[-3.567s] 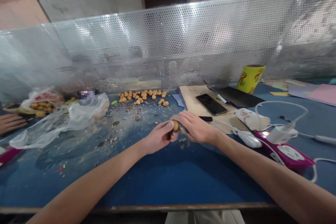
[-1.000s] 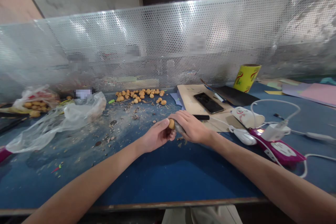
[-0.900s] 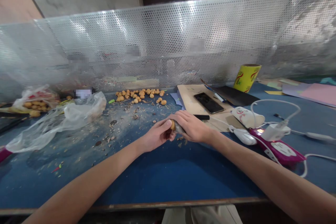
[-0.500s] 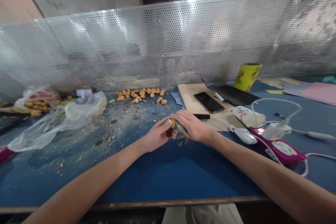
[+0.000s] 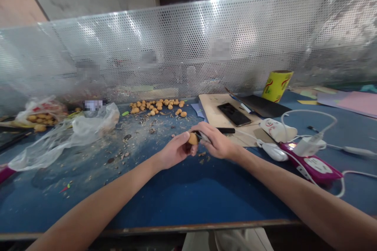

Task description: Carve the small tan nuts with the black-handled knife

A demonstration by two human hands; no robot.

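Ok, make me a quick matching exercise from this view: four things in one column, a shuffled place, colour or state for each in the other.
Things:
1. left hand
2. phone
3. tube
4. power strip

Descriptions:
A. magenta, with a white socket face
B. lying flat on the tan board
C. yellow, with red markings
D. holding a round tan object

Pairs: 1-D, 2-B, 3-C, 4-A.
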